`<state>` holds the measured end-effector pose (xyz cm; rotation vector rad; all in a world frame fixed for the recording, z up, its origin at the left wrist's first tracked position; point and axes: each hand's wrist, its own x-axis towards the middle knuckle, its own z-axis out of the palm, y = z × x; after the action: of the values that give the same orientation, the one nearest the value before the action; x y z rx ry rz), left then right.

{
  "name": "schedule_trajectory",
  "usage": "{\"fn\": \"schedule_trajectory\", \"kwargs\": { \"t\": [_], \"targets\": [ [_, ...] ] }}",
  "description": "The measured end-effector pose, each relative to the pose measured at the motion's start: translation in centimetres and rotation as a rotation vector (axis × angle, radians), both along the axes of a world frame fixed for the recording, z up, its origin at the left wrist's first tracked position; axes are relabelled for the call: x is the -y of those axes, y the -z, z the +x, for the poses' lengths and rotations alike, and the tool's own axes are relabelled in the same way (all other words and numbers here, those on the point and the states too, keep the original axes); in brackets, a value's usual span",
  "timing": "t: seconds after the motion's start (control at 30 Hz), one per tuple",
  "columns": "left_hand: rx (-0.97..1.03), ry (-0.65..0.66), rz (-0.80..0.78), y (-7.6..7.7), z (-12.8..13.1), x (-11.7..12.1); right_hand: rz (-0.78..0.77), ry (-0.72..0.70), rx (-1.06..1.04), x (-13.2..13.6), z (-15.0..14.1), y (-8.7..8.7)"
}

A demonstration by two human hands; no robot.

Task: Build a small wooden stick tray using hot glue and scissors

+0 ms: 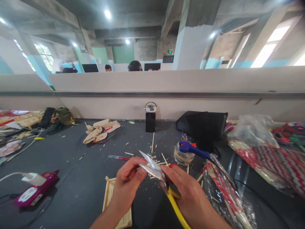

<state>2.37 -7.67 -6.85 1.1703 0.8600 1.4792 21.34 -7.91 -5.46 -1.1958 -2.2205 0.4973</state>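
My right hand (184, 186) grips a pair of scissors (154, 171) with yellow handles, their metal blades apart and pointing up to the left. My left hand (128, 179) is closed in a pinch right at the blades, thumb against the lower one. Whatever sits between those fingers is hidden. Partly under my left forearm lies a small frame of pale wooden sticks (108, 190). Short cut sticks (153, 143) are scattered beyond my hands, and a red pen-like item in clear wrap (119, 157) lies beside them.
A blue glue gun (196, 151) rests over a clear jar (179, 156), its cable running right. Plastic-wrapped stick bundles (221, 187) fill the right side. A purple power strip (35, 190) lies left. Crumpled brown paper (96, 132), a phone-like black block (150, 122) and a partition (119, 106) stand behind.
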Motion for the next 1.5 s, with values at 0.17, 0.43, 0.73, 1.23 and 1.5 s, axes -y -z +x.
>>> {"fn": "schedule_trajectory", "kwargs": {
  "t": [0.17,0.43,0.73,1.23,1.5],
  "targets": [
    [0.018,0.006,-0.024,0.2,0.1,0.0,0.013,0.000,0.021,-0.2,0.1,0.1],
    [0.035,-0.012,-0.033,-0.2,0.4,-0.3,-0.005,-0.006,0.082,-0.2,0.3,0.0],
    [-0.031,-0.030,0.070,-0.1,0.3,-0.4,-0.042,-0.015,0.061,-0.4,0.5,0.3],
    [-0.070,-0.098,-0.041,-0.1,0.3,-0.1,0.118,-0.001,-0.043,-0.9,1.1,1.6],
    [0.080,-0.037,-0.100,-1.0,0.2,-0.1,0.141,-0.023,-0.030,-1.0,0.6,-0.6]
  ]
}}
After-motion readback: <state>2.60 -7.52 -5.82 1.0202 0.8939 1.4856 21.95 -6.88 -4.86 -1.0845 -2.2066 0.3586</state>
